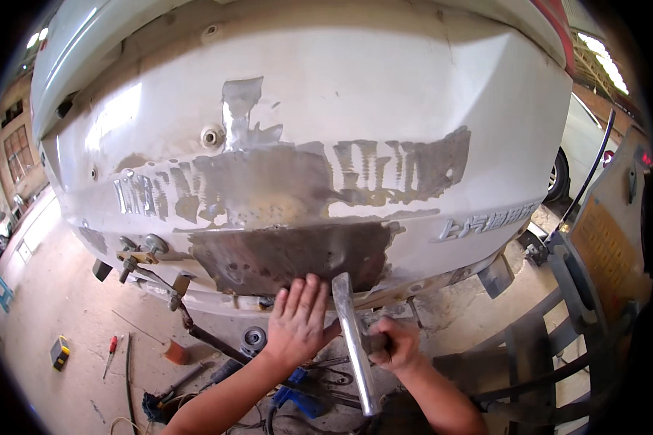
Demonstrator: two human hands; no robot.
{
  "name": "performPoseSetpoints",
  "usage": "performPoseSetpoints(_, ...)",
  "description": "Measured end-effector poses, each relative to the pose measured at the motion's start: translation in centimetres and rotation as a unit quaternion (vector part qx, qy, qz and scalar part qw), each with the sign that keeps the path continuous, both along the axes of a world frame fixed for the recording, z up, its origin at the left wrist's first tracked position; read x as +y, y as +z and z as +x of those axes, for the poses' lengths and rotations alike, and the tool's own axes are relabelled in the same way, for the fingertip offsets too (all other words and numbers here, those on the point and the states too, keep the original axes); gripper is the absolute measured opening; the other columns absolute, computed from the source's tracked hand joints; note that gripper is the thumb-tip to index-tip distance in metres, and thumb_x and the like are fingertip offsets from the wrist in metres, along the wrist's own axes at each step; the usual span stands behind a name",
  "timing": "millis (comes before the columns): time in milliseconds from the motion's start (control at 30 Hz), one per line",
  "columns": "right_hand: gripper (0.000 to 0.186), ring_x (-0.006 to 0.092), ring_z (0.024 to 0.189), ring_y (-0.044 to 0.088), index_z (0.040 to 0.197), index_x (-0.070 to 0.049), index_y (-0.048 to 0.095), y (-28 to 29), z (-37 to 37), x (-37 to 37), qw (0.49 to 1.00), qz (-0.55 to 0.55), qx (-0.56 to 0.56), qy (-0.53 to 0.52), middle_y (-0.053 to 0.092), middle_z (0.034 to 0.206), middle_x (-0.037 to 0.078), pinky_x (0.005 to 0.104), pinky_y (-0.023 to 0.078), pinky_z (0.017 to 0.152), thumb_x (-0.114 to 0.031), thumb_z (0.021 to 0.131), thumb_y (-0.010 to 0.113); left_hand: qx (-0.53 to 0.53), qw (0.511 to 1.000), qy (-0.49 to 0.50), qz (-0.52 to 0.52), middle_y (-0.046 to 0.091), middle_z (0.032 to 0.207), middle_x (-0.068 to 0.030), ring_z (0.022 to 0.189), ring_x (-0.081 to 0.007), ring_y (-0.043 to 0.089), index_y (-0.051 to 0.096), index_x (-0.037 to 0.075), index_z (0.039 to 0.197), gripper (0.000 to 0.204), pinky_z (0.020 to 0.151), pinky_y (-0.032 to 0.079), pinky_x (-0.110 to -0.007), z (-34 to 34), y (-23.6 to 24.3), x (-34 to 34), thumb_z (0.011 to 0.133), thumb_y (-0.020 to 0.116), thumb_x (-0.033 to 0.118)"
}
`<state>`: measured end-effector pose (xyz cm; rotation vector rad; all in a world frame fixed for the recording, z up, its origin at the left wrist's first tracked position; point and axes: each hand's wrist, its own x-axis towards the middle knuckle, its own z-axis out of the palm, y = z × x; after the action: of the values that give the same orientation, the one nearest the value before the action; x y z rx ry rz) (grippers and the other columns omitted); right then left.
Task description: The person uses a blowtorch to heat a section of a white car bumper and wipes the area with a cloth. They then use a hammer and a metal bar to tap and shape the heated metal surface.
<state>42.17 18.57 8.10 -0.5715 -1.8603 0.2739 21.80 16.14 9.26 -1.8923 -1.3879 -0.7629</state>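
The white tailgate (pixel 392 80) of a car fills the upper view, its paint ground off in strips. Low in its middle is a dark bare-metal patch (pixel 290 254) with small dents. My left hand (pixel 297 326) lies with fingers stretched out flat against the lower edge of this patch. Close to its right, my right hand (pixel 400 344) is closed round the handle of a body hammer (pixel 353 348). The hammer's long shiny head stands nearly upright, its top end in front of the patch's lower right edge. Most of the handle is hidden by my fingers.
A metal rod with a clamp (pixel 152 254) slants by the tailgate's lower left. On the floor lie a screwdriver (pixel 112 346), a yellow-black tape measure (pixel 59 353), a blue tool (pixel 297 399) and cables. A wheeled machine (pixel 609 239) stands at right.
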Motion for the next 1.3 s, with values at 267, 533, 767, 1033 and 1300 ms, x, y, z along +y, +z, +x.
performPoseSetpoints(267, 0.037, 0.0132, 0.048, 0.051, 0.078, -0.005, 0.054, 4.1, -3.9, -2.9, 0.991, 0.052, 0.086, 0.087, 0.055, 0.06, 0.003, 0.027, 0.037, 0.044, -0.038, 0.087, 0.066, -0.057, 0.992, 0.0, 0.114, 0.039, 0.148, -0.0076, 0.141, -0.0237, 0.025, 0.051, 0.011, 0.135, 0.065, 0.116, 0.013, -0.041, 0.4, 3.0, 1.4, 0.082, 0.062, 0.048)
performPoseSetpoints(533, 0.066, 0.0104, 0.046, 0.041, 0.077, -0.007, 0.041, 5.3, -8.5, -4.7, 0.986, -0.004, 0.165, 0.035, 0.04, 0.054, 0.001, 0.0244, 0.031, 0.044, -0.072, 0.087, 0.036, -0.055, 0.997, -0.044, 0.022, 0.038, 0.149, -0.0004, 0.14, -0.0172, 0.028, 0.046, 0.014, 0.14, 0.059, 0.116, 0.015, -0.037, -0.9, 0.5, 0.0, 0.088, 0.058, 0.04)
performPoseSetpoints(767, 0.071, 0.0122, 0.047, 0.04, 0.073, -0.006, 0.042, -2.5, -10.2, -5.2, 0.963, -0.092, 0.238, -0.079, 0.038, 0.053, 0.001, 0.0248, 0.031, 0.045, -0.077, 0.082, 0.042, -0.006, 0.998, -0.053, -0.031, 0.034, 0.15, -0.0039, 0.138, -0.0192, 0.032, 0.043, 0.011, 0.141, 0.064, 0.114, 0.019, -0.038, -2.6, 5.1, -2.2, 0.082, 0.06, 0.029)
performPoseSetpoints(1033, 0.06, 0.0108, 0.043, 0.042, 0.073, 0.0, 0.051, -5.5, -11.3, -2.7, 0.961, 0.014, 0.274, -0.025, 0.043, 0.052, 0.002, 0.0237, 0.028, 0.04, -0.059, 0.082, 0.061, 0.015, 0.995, -0.027, -0.094, 0.029, 0.153, -0.0032, 0.14, -0.0189, 0.029, 0.039, 0.008, 0.143, 0.065, 0.114, 0.021, -0.038, -4.2, 3.8, -3.9, 0.081, 0.053, 0.022)
performPoseSetpoints(1300, 0.036, 0.0111, 0.053, 0.043, 0.075, -0.003, 0.048, -5.1, -11.0, -3.3, 0.964, -0.078, 0.253, -0.013, 0.043, 0.06, 0.001, 0.0248, 0.031, 0.047, -0.036, 0.082, 0.059, 0.022, 0.994, -0.031, -0.101, 0.036, 0.149, -0.0096, 0.138, -0.0246, 0.033, 0.047, 0.005, 0.137, 0.057, 0.113, 0.025, -0.041, -4.4, 3.1, -4.1, 0.083, 0.055, 0.022)
